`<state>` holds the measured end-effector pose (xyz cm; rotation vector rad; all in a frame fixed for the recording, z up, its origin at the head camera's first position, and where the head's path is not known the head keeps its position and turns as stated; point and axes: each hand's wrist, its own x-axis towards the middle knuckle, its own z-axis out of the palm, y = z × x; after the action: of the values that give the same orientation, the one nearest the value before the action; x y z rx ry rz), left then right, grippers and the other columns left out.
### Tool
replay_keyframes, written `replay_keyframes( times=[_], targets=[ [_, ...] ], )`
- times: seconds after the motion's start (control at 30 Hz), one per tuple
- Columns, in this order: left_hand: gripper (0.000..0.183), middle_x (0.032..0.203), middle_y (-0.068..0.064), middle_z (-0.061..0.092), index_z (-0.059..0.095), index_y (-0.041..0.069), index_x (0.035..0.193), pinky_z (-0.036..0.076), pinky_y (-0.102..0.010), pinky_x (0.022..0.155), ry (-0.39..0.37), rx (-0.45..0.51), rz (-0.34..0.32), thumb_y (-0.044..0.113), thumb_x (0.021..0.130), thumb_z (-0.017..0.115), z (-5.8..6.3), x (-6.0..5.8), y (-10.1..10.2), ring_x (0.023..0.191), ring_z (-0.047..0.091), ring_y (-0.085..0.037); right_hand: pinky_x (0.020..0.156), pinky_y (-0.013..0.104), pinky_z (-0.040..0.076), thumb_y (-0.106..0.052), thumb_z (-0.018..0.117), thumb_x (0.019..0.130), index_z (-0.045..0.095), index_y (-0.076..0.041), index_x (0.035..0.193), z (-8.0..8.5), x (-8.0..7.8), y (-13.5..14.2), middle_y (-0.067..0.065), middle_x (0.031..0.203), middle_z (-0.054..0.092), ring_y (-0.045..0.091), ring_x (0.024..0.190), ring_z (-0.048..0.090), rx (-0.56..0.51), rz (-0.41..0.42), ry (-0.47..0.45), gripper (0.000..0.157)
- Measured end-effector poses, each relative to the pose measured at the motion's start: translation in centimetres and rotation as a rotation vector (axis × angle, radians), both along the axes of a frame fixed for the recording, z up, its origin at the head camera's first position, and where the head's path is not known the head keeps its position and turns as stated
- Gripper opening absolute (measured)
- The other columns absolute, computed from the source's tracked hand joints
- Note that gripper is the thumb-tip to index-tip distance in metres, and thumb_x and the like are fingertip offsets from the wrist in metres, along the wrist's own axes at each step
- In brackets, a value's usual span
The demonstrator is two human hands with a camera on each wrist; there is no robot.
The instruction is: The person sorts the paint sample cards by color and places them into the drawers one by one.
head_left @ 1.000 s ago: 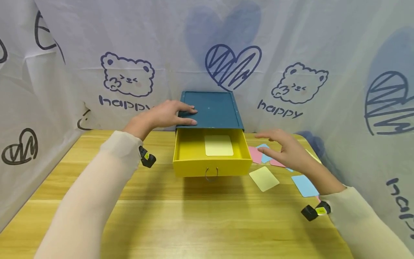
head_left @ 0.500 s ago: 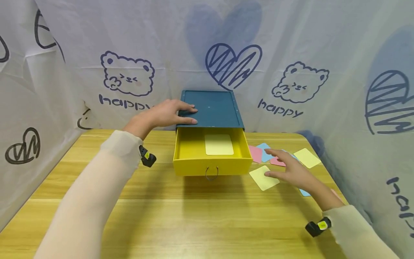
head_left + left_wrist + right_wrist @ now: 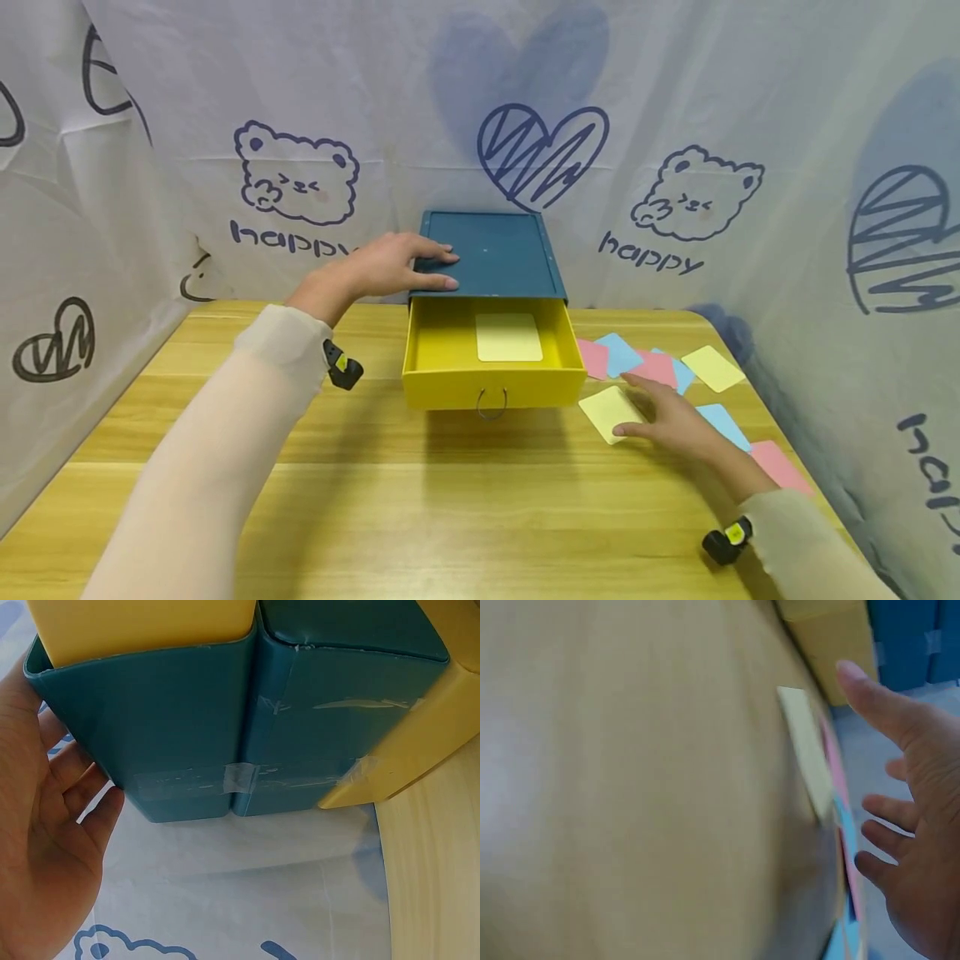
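My left hand (image 3: 367,268) rests on the dark blue top of a drawer cabinet (image 3: 495,250), fingers stretched along its left side. Two blue units taped together show in the left wrist view, the hand (image 3: 52,840) against one. The cabinet's yellow drawer (image 3: 450,392) is pulled out, with a thin wire handle (image 3: 492,412) in front. Inside lies a pale yellow card (image 3: 508,337). Right of the drawer, my right hand (image 3: 671,421) hovers, thumb and fingers spread, over another pale yellow card (image 3: 604,410). In the right wrist view nothing is between its fingers.
Several pink and blue cards lie to the right, among them a blue card (image 3: 723,423), a pink card (image 3: 783,467) and a yellow card (image 3: 712,368). The wooden table (image 3: 450,525) meets a printed cloth (image 3: 405,100) behind and at both sides.
My right hand has come down and toward me, from beside the drawer to the yellow card, uncovering some pink and blue cards. My left hand has stayed on the cabinet.
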<state>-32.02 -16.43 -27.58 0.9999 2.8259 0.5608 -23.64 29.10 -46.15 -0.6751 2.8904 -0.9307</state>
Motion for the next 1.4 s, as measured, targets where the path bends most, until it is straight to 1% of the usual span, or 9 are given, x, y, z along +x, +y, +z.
replay_keyframes(
  times=[0.13,0.27,0.47,0.67,0.8,0.9,1.13,1.23,1.4],
  targets=[
    [0.073,0.152,0.0,0.04,0.049,0.021,0.146,0.033,-0.047,0.112,0.002,0.003,0.002,0.065,0.089,0.056,0.1,0.1,0.0,0.139,0.037,-0.025,0.109,0.057,0.029,-0.047,0.082,0.075,0.035,0.005,0.148,-1.0,0.1,-0.5,0.023,0.149,0.039,0.041,0.136,0.035,0.001,-0.041,0.016,0.101],
    [0.073,0.151,0.001,0.042,0.049,0.02,0.146,0.032,-0.046,0.112,-0.002,0.011,0.003,0.065,0.089,0.057,0.0,0.1,0.0,0.139,0.037,-0.025,0.105,0.059,0.032,-0.052,0.082,0.074,0.033,0.0,0.151,-1.8,0.7,-0.9,0.023,0.149,0.038,0.042,0.134,0.037,0.013,-0.08,0.017,0.104],
    [0.072,0.152,0.0,0.04,0.049,0.021,0.146,0.032,-0.046,0.112,-0.01,0.02,0.005,0.065,0.089,0.057,-0.1,0.2,0.0,0.139,0.036,-0.024,0.106,0.06,0.031,-0.053,0.081,0.075,0.03,-0.003,0.153,-2.4,1.2,-1.6,0.021,0.152,0.036,0.041,0.137,0.035,0.018,-0.115,0.039,0.106],
    [0.071,0.153,-0.001,0.039,0.05,0.023,0.145,0.031,-0.047,0.112,-0.003,0.017,0.015,0.065,0.089,0.056,-0.2,0.3,0.0,0.14,0.035,-0.025,0.107,0.061,0.03,-0.051,0.077,0.08,0.03,-0.002,0.153,-2.3,1.5,-2.1,0.021,0.151,0.037,0.042,0.136,0.034,0.068,-0.122,0.056,0.1],
    [0.07,0.153,0.0,0.039,0.05,0.023,0.145,0.031,-0.048,0.112,-0.001,0.02,0.015,0.065,0.089,0.056,-0.3,0.2,0.0,0.14,0.035,-0.025,0.108,0.061,0.029,-0.044,0.075,0.083,0.033,0.001,0.151,-2.2,1.6,-2.4,0.023,0.151,0.036,0.044,0.136,0.033,0.118,-0.095,0.078,0.092],
    [0.07,0.153,0.0,0.039,0.05,0.023,0.145,0.032,-0.048,0.112,-0.001,0.02,0.014,0.065,0.089,0.056,-0.3,0.2,0.1,0.14,0.035,-0.025,0.108,0.06,0.03,-0.042,0.075,0.084,0.034,0.001,0.151,-1.9,1.7,-2.7,0.02,0.152,0.035,0.043,0.137,0.032,0.162,-0.08,0.083,0.089],
    [0.07,0.153,-0.001,0.039,0.05,0.023,0.145,0.032,-0.047,0.112,0.003,0.019,0.012,0.064,0.089,0.057,-0.4,0.2,0.0,0.139,0.036,-0.025,0.104,0.061,0.034,-0.04,0.075,0.083,0.036,0.004,0.149,-0.8,1.5,-3.2,0.02,0.152,0.034,0.045,0.135,0.032,0.226,-0.08,0.027,0.088],
    [0.069,0.153,-0.001,0.039,0.051,0.023,0.145,0.033,-0.046,0.112,0.004,0.02,0.01,0.064,0.089,0.057,-0.5,0.2,0.0,0.139,0.036,-0.025,0.103,0.062,0.035,-0.044,0.075,0.082,0.039,0.007,0.146,-0.7,1.4,-3.3,0.023,0.149,0.036,0.047,0.134,0.033,0.226,-0.073,0.015,0.089],
    [0.069,0.153,-0.001,0.039,0.051,0.023,0.144,0.033,-0.046,0.111,0.01,0.022,0.006,0.064,0.09,0.057,-0.4,0.1,0.0,0.139,0.037,-0.024,0.104,0.062,0.034,-0.058,0.074,0.079,0.042,0.011,0.142,-0.6,1.2,-3.3,0.028,0.144,0.04,0.049,0.131,0.035,0.232,-0.052,0.016,0.099]
  ],
)
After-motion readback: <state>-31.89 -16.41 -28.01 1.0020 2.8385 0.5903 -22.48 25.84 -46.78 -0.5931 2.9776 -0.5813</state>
